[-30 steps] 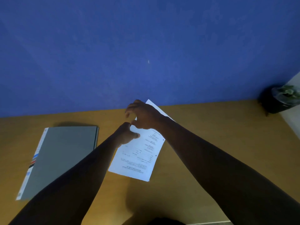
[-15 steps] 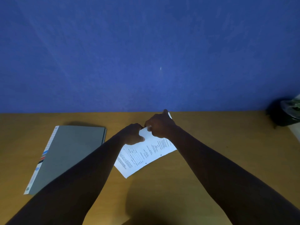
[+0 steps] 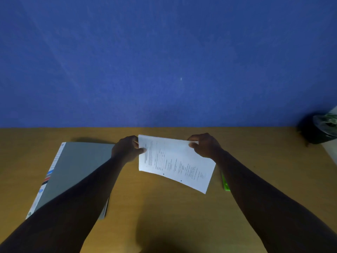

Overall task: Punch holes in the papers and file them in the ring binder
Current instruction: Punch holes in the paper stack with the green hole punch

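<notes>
White printed papers (image 3: 175, 161) hang above the wooden tabletop (image 3: 264, 154), the left hand (image 3: 125, 149) pinching their left edge and the right hand (image 3: 205, 145) their far right corner, fingers curled. Left lies a closed grey ring binder (image 3: 76, 170); something green (image 3: 225, 182), perhaps a punch, peeks beside the right forearm.

**Papers held up between both hands over the desk**

At frame centre, the left hand (image 3: 127, 149) pinches the left edge of the printed papers (image 3: 173, 161) while the right hand (image 3: 205, 145) grips their upper right corner. A closed grey ring binder (image 3: 78, 167) lies at lower left on the wooden desk (image 3: 273, 152). A green object (image 3: 225, 183) shows beside the right forearm. A dark pot (image 3: 317, 130) sits at the right edge.
</notes>
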Demonstrator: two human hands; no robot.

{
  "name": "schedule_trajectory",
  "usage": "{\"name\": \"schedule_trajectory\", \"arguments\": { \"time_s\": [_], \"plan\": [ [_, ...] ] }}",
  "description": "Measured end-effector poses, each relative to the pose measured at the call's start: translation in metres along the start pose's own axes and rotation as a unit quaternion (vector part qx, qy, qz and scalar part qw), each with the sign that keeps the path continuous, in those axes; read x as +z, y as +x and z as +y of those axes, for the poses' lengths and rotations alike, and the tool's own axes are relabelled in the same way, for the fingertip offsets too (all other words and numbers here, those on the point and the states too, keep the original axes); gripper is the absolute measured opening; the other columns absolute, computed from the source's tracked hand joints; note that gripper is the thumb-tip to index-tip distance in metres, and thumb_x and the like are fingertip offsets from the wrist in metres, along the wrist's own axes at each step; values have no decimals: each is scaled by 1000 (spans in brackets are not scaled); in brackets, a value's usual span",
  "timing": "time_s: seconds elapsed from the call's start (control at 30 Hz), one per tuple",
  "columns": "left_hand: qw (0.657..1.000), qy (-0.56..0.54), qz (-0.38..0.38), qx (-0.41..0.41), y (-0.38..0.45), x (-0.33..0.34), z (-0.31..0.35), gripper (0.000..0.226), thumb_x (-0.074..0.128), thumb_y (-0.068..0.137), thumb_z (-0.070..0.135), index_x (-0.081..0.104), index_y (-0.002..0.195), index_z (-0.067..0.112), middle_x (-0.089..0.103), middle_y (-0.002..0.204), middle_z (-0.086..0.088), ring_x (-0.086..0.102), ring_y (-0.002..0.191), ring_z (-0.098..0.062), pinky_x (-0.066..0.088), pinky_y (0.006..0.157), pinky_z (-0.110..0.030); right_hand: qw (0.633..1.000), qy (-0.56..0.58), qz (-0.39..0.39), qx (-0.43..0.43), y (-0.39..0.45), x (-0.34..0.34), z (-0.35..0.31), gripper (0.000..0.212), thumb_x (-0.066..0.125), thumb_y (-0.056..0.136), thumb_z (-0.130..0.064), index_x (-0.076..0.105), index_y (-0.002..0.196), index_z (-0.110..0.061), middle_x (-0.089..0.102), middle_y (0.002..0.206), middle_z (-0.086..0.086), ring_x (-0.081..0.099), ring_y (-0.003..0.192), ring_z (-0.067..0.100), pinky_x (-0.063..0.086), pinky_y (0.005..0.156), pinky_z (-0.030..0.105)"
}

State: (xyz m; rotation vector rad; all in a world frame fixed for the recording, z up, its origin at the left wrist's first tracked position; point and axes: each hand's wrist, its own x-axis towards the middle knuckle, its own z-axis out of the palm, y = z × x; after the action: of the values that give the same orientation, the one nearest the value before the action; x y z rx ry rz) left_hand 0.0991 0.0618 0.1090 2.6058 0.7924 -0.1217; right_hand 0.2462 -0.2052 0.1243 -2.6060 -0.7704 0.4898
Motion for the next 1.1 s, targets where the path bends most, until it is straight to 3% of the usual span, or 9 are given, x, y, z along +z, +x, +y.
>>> {"name": "schedule_trajectory", "arguments": {
  "time_s": [0.13,0.27,0.43,0.53,0.7,0.83,0.9,0.97,1.1],
  "plan": [
    [988,-129,14,-87,-6,6,-9,71,78,77,50,50,135,21,67,124,3,66,106,-19,54,85,-35,991,116,29,62,-3,1,15,15,62,90,-23,71,101,-25,70,97,-2,64,89,17,46,72,23],
    [968,-214,-37,-124,-14,25,-14,65,76,82,42,53,136,13,68,125,-4,65,108,-22,52,84,-32,957,253,51,131,-9,6,20,10,61,90,-22,69,94,-25,67,83,-4,62,73,16,43,59,20],
    [919,-349,-107,-148,-26,51,-15,42,68,92,26,60,131,9,70,119,-9,69,99,-22,57,89,-39,887,404,61,215,-20,26,26,10,67,88,-17,73,96,-17,73,94,2,67,82,22,55,77,33],
    [882,-426,-136,-148,-35,57,-6,18,61,97,19,65,113,12,68,123,-8,69,91,-17,55,80,-32,868,430,54,241,-27,38,26,5,67,88,-16,71,89,-20,72,93,3,67,85,24,56,82,37],
    [843,-500,-120,-159,-40,68,0,36,62,96,13,59,131,6,73,109,-5,72,91,-16,57,68,-24,848,455,49,268,-36,57,26,6,67,89,-16,69,95,-16,68,88,0,63,81,22,53,78,35],
    [844,-501,-99,-167,-40,77,-4,38,66,93,11,59,130,7,74,107,-7,73,92,-18,60,72,-27,850,448,18,277,-42,75,33,4,69,86,-18,71,89,-20,72,99,3,68,93,27,56,88,41],
    [852,-488,-89,-171,-41,81,-6,35,66,93,10,61,128,8,74,107,-6,73,91,-17,60,73,-28,862,424,1,276,-46,82,36,4,69,86,-19,70,86,-22,72,94,3,68,84,24,56,76,34],
    [862,-469,-81,-175,-42,85,-6,34,66,93,10,63,127,9,73,109,-6,72,91,-16,60,71,-25,878,393,-12,274,-49,87,37,7,68,87,-17,68,82,-21,64,77,2,54,62,17,45,54,25],
    [889,-418,-49,-178,-45,99,-11,31,69,90,14,69,121,12,72,99,2,71,87,-13,58,69,-23,893,343,-37,289,-50,100,40,10,65,86,-14,71,94,-15,62,76,4,46,53,15,37,46,21]
  ]
}}
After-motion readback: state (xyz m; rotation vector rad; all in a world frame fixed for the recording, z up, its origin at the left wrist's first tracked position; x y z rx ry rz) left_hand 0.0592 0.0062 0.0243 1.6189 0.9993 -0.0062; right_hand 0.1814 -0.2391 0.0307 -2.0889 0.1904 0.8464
